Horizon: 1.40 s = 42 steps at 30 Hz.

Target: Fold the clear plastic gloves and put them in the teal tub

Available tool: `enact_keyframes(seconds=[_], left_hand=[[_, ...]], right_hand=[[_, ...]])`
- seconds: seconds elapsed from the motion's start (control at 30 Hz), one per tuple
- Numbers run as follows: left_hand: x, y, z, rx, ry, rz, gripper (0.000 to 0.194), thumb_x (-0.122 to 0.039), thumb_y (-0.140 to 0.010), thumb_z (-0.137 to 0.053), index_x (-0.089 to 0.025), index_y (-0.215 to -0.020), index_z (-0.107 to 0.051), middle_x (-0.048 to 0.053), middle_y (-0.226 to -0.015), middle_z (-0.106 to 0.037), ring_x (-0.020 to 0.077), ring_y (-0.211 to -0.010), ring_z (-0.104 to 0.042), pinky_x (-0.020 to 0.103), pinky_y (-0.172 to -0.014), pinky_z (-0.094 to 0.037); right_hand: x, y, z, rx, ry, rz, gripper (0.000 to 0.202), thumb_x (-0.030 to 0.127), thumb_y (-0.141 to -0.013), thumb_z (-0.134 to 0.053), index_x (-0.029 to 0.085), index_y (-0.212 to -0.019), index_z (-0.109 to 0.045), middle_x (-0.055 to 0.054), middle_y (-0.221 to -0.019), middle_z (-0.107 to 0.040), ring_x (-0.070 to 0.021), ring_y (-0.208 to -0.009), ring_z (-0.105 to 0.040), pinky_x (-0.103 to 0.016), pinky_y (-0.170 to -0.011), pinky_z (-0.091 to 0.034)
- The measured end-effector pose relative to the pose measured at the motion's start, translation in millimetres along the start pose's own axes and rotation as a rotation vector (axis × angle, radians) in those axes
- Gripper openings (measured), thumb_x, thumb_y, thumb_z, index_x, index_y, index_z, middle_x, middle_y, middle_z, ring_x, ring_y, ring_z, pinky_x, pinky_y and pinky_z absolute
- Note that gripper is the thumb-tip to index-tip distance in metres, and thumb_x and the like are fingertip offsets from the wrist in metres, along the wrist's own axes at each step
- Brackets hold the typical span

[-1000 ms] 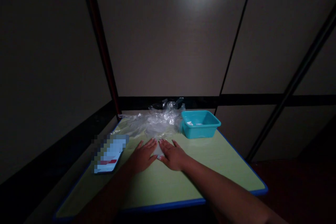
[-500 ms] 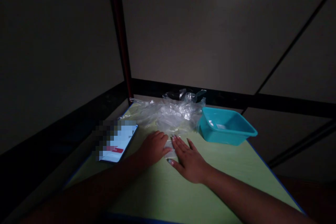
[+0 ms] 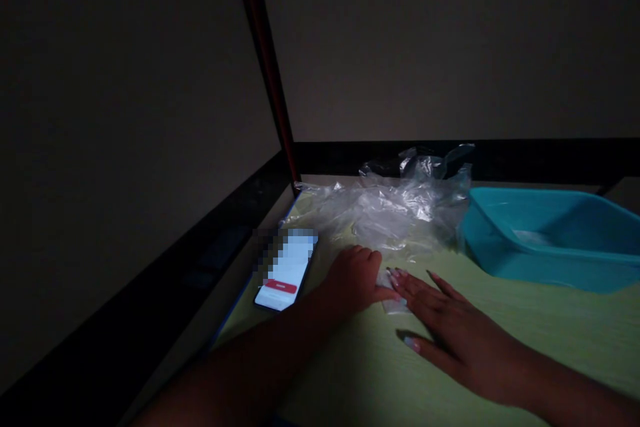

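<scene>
A small flat piece of clear plastic [image 3: 396, 307] lies on the green tabletop between my two hands. My left hand [image 3: 354, 280] has its fingers curled in, with the thumb reaching over the plastic; the edge under the fingers is hidden. From the other side, my right hand [image 3: 453, 323] rests flat, fingers stretched out and fingertips on the plastic near the left thumb. Just beyond the hands spreads a crumpled heap of clear plastic bags [image 3: 383, 210].
At the right stands a turquoise plastic basin [image 3: 545, 269] with something pale inside. A phone [image 3: 287, 273] with a lit screen lies left of my left hand. Dark walls close in behind and to the left of the green table [image 3: 360, 373].
My view has turned left, so everything sits further right in the picture. The left thumb now reaches across the small plastic toward the right fingertips.
</scene>
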<state>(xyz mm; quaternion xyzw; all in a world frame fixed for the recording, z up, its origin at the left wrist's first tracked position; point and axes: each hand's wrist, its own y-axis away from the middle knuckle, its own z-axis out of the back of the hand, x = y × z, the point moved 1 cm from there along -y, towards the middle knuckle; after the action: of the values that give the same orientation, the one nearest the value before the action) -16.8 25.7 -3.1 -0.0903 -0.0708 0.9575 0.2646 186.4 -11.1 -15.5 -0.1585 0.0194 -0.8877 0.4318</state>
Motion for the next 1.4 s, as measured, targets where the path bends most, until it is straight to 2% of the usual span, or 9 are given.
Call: enact_keyframes(seconds=[0.17,0.27,0.4,0.53,0.7,0.87,0.93,1.2,1.4], left_hand=[[4.9,-1.1,1.0,0.011,0.012,-0.054,0.067,-0.081,-0.064,-0.047,-0.017,-0.085,-0.053,0.009,-0.089,-0.06,0.0264,-0.087,-0.055,0.038,-0.075,-0.04],[6.9,-0.2,0.7,-0.011,0.009,-0.086,0.074,-0.086,-0.058,-0.044,-0.018,-0.085,-0.053,0.008,-0.088,-0.059,0.0259,-0.087,-0.054,0.038,-0.076,-0.04],[4.0,0.7,4.0,-0.05,-0.005,-0.107,0.072,-0.084,-0.061,-0.044,-0.018,-0.085,-0.054,0.007,-0.087,-0.059,0.0248,-0.087,-0.054,0.036,-0.076,-0.04],[-4.3,0.6,12.2,-0.125,0.024,-0.136,0.065,-0.08,-0.067,-0.045,-0.017,-0.083,-0.053,0.007,-0.085,-0.059,0.023,-0.086,-0.056,0.034,-0.075,-0.041],[-8.0,2.7,14.7,-0.03,0.089,-0.16,0.063,-0.076,-0.068,-0.05,-0.017,-0.089,-0.055,0.005,-0.083,-0.063,0.0212,-0.078,-0.06,0.03,-0.069,-0.042],[-4.2,5.1,13.1,0.098,0.047,-0.109,0.066,-0.079,-0.066,-0.048,-0.017,-0.087,-0.059,0.007,-0.082,-0.066,0.0236,-0.075,-0.062,0.032,-0.064,-0.043],[-3.0,5.1,13.1,0.131,0.025,-0.095,0.068,-0.08,-0.066,-0.047,-0.017,-0.086,-0.06,0.008,-0.082,-0.066,0.0245,-0.075,-0.063,0.032,-0.063,-0.044],[-2.7,3.7,6.4,0.077,-0.063,-0.151,0.067,-0.078,-0.068,-0.047,-0.016,-0.088,-0.059,0.008,-0.083,-0.066,0.0251,-0.079,-0.062,0.036,-0.072,-0.044],[-5.3,4.2,5.5,0.055,-0.098,-0.159,0.071,-0.081,-0.065,-0.045,-0.015,-0.086,-0.059,0.008,-0.081,-0.066,0.0251,-0.077,-0.062,0.037,-0.074,-0.041]], right_hand=[[-3.8,4.2,6.2,0.059,0.026,0.102,0.07,0.047,-0.088,-0.047,0.036,-0.146,-0.01,-0.003,-0.15,-0.022,-0.0264,-0.135,-0.026,-0.055,-0.111,-0.013],[-4.3,3.7,11.0,0.075,0.037,0.148,0.07,0.043,-0.089,-0.047,0.033,-0.147,-0.008,-0.005,-0.15,-0.022,-0.0279,-0.135,-0.026,-0.057,-0.11,-0.012],[-3.6,0.8,14.2,-0.014,0.042,0.166,0.075,0.038,-0.089,-0.048,0.027,-0.148,-0.002,-0.009,-0.148,-0.027,-0.0279,-0.133,-0.03,-0.057,-0.11,-0.011],[-1.3,-1.1,13.4,0.005,0.054,0.209,0.074,0.035,-0.089,-0.048,0.027,-0.148,-0.003,-0.009,-0.145,-0.033,-0.0263,-0.131,-0.035,-0.056,-0.11,-0.015],[1.6,-2.5,15.6,-0.109,0.093,0.144,0.064,0.032,-0.088,-0.049,0.025,-0.146,-0.023,-0.009,-0.145,-0.035,-0.0286,-0.131,-0.036,-0.057,-0.107,-0.025],[1.2,-2.4,19.9,-0.275,0.077,0.193,0.043,0.024,-0.085,-0.052,0.022,-0.128,-0.052,-0.009,-0.123,-0.06,-0.0246,-0.114,-0.055,-0.046,-0.1,-0.042],[1.1,-2.1,20.0,-0.285,0.075,0.205,0.037,0.022,-0.084,-0.053,0.02,-0.12,-0.059,-0.008,-0.114,-0.065,-0.0233,-0.107,-0.059,-0.043,-0.095,-0.047],[7.6,-1.7,18.6,-0.228,0.151,0.263,0.029,0.017,-0.086,-0.049,0.019,-0.11,-0.066,-0.007,-0.105,-0.07,-0.0203,-0.096,-0.066,-0.04,-0.094,-0.05],[14.5,-0.6,20.9,-0.216,0.181,0.297,0.027,0.019,-0.086,-0.049,0.02,-0.104,-0.069,-0.007,-0.103,-0.07,-0.0208,-0.097,-0.066,-0.04,-0.094,-0.049]])
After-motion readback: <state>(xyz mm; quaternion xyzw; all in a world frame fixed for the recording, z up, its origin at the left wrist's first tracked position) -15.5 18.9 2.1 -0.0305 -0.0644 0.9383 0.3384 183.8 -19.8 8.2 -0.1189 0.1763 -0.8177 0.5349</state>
